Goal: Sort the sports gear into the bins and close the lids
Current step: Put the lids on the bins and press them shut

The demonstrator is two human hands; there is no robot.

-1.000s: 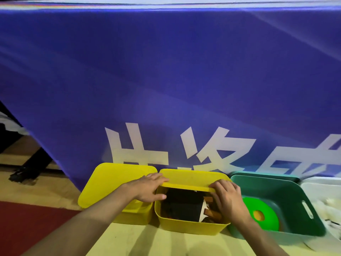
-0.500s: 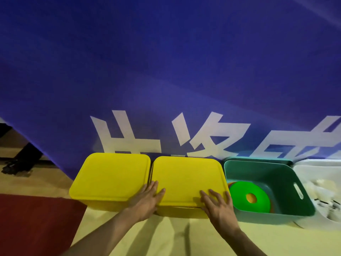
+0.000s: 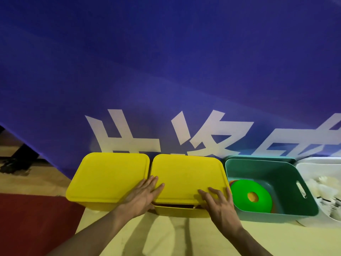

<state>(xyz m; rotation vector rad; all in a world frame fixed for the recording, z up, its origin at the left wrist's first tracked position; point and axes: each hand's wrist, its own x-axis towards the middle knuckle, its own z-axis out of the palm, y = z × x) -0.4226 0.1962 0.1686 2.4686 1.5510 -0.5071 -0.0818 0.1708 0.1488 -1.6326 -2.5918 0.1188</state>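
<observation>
- You see two yellow lidded bins [image 3: 108,180] [image 3: 188,179].
- Your green bin [image 3: 287,174] holds a bright green disc [image 3: 245,191] with an orange centre.
- Your backdrop is a blue banner [image 3: 166,71] with white characters.
- A red mat [image 3: 33,222] lies left.

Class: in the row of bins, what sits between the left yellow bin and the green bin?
In the head view, a second yellow bin sits between them, both hands pressing its lid.

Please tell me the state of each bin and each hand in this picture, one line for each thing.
Left yellow bin: lid on, closed.
Middle yellow bin: lid on top, a dark gap at its front edge.
Green bin: open, green disc inside.
White bin: open.
Left hand: flat on middle lid.
Right hand: flat on middle lid.
</observation>
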